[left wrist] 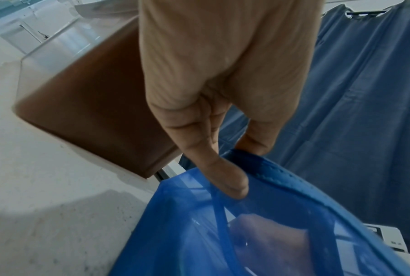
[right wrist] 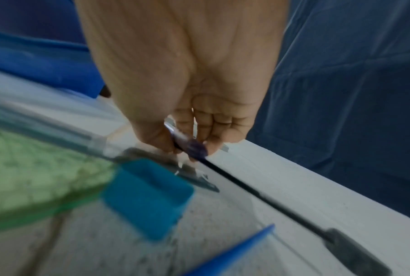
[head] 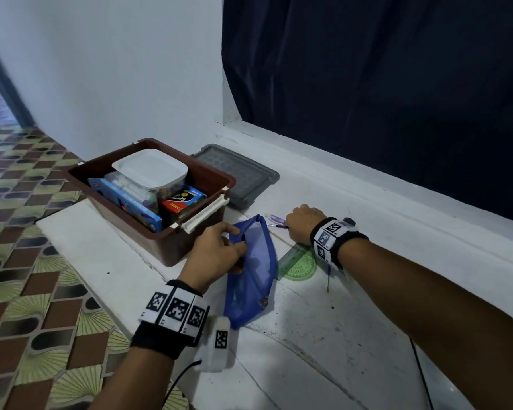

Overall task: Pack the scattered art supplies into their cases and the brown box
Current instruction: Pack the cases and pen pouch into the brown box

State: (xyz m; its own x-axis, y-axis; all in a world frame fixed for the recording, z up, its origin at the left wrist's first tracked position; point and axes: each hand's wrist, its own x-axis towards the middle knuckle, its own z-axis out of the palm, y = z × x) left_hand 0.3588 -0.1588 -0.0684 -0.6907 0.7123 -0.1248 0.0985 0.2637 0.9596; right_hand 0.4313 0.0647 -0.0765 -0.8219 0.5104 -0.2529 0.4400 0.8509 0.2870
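Observation:
A blue mesh pouch [head: 251, 273] lies on the white floor slab beside the brown box [head: 190, 173]. My left hand [head: 216, 253] pinches the pouch's open zipper edge [left wrist: 258, 162], thumb outside and fingers inside the mouth. My right hand [head: 301, 221] is just right of the pouch, its fingers curled round purple pens [head: 276, 218] that lie on the slab; the wrist view shows a purple pen [right wrist: 192, 147] between thumb and fingers. A green protractor [head: 299, 266] and a clear green ruler [head: 292, 255] lie under my right wrist. A blue eraser-like block [right wrist: 147, 198] sits by the ruler.
The brown box holds a white-lidded tub [head: 150, 170], a blue packet [head: 125, 202] and a red-black packet [head: 182, 199]. Its grey lid [head: 237, 176] lies behind it by the wall ledge. A dark curtain [head: 382, 84] hangs at right. Patterned tiles [head: 27, 232] lie left.

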